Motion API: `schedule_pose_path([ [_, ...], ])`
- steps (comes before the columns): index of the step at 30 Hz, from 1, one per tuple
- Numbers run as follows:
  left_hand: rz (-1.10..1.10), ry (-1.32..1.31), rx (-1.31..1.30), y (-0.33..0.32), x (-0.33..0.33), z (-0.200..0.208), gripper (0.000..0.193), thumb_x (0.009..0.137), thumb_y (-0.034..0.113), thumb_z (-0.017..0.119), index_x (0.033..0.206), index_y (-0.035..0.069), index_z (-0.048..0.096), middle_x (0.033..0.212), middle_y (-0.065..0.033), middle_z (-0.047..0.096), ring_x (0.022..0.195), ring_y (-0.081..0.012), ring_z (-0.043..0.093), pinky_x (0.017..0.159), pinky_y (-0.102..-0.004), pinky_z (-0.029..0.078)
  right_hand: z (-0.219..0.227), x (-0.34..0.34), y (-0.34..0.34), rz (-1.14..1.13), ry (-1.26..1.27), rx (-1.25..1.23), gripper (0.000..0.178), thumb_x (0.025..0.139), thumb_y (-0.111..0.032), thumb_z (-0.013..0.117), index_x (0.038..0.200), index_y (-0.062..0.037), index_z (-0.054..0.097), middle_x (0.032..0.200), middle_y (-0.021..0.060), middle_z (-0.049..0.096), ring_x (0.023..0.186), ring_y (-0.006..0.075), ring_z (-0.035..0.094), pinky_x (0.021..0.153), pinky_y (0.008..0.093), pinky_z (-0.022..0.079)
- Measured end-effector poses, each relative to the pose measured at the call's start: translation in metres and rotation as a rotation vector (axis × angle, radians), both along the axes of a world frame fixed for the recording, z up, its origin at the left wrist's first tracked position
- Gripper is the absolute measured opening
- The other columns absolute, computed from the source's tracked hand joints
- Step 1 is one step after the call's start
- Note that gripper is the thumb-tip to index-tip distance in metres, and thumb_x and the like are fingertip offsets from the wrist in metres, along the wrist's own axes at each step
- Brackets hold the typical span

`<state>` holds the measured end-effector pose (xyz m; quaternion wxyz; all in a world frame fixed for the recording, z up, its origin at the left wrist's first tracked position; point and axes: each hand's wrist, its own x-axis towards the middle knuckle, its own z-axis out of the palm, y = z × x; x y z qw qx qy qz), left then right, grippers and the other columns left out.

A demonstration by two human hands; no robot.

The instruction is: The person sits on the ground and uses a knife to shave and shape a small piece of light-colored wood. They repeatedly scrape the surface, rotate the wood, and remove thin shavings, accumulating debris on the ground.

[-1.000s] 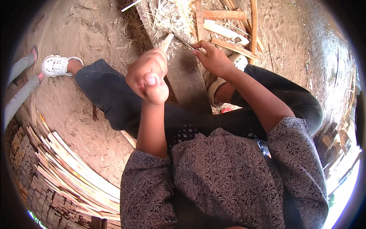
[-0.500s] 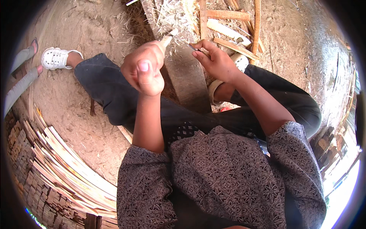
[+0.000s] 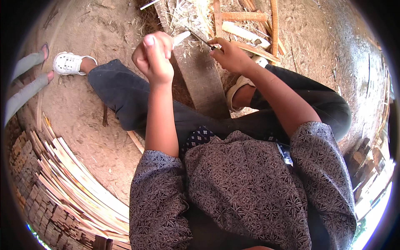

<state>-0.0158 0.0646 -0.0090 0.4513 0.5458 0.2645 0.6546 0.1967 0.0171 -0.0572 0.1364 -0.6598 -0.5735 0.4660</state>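
Observation:
My left hand [image 3: 154, 58] is closed around a small pale piece of wood [image 3: 181, 38], with its tip sticking out to the right. The rest of the piece is hidden in my fist. Pinched in my right hand [image 3: 232, 57] is a knife [image 3: 200, 37] with a thin dark blade, pointing up and to the left past the wood's tip. Whether the blade touches the wood, I cannot tell. Both hands are above a wooden plank [image 3: 203, 85] strewn with shavings [image 3: 196, 18] at its far part.
Wooden strips [image 3: 246, 16] lie loosely beyond my right hand. Stacked wood blocks [image 3: 46, 200] and long pale slats [image 3: 79, 179] fill the lower left. My legs straddle the plank, a white clog [image 3: 68, 63] on the left foot. Another person's legs [image 3: 29, 85] show at the left edge.
My left hand has moved a little away from me and turned, the wood tip now pointing more to the right. The knife blade has swung to point farther away from me.

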Motion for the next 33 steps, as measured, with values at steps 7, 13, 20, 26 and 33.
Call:
schedule_pose_path([
  [7,0.022,0.028,-0.066,0.028,0.000,0.009,0.052,0.112,0.033,0.036,0.065,0.012,0.032,0.053,-0.0042,0.038,0.051,-0.0154,0.037,0.058,-0.0357,0.040,0.069,-0.012,0.016,0.273,-0.142,0.249,0.039,0.104,-0.019,0.049,0.141,-0.0099,0.053,0.088,0.0173,0.071,0.084,0.0310,0.071,0.078,0.0441,0.053],
  [13,-0.078,0.087,0.010,0.028,0.006,0.005,0.056,0.112,0.034,0.039,0.062,0.010,0.033,0.053,-0.0053,0.044,0.052,-0.0151,0.043,0.056,-0.0329,0.043,0.130,-0.015,0.024,0.527,-0.380,0.163,0.031,0.103,-0.017,0.048,0.130,-0.0081,0.062,0.091,0.0224,0.071,0.087,0.0381,0.070,0.079,0.0477,0.053],
  [20,0.000,0.038,-0.034,0.024,0.011,0.006,0.056,0.113,0.034,0.037,0.062,0.010,0.033,0.053,-0.0056,0.042,0.051,-0.0153,0.041,0.054,-0.0332,0.042,0.126,-0.028,0.032,0.591,-0.456,0.159,0.024,0.102,-0.014,0.045,0.113,-0.0019,0.063,0.088,0.0226,0.070,0.083,0.0386,0.070,0.077,0.0496,0.052],
  [26,-0.049,0.128,-0.009,0.014,0.020,0.011,0.058,0.113,0.032,0.037,0.060,0.009,0.033,0.053,-0.0038,0.044,0.051,-0.0135,0.043,0.052,-0.0302,0.037,0.084,-0.042,0.061,0.637,-0.553,0.140,0.022,0.092,-0.009,0.056,0.111,0.0002,0.062,0.081,0.0208,0.069,0.078,0.0354,0.070,0.069,0.0497,0.053],
  [33,0.114,0.122,-0.016,0.015,0.027,0.012,0.059,0.112,0.036,0.036,0.061,0.009,0.032,0.051,-0.0048,0.043,0.049,-0.0149,0.043,0.052,-0.0325,0.040,0.066,-0.035,0.054,0.671,-0.499,0.479,0.021,0.091,-0.009,0.058,0.108,0.0023,0.063,0.081,0.0186,0.069,0.079,0.0337,0.072,0.068,0.0437,0.056],
])
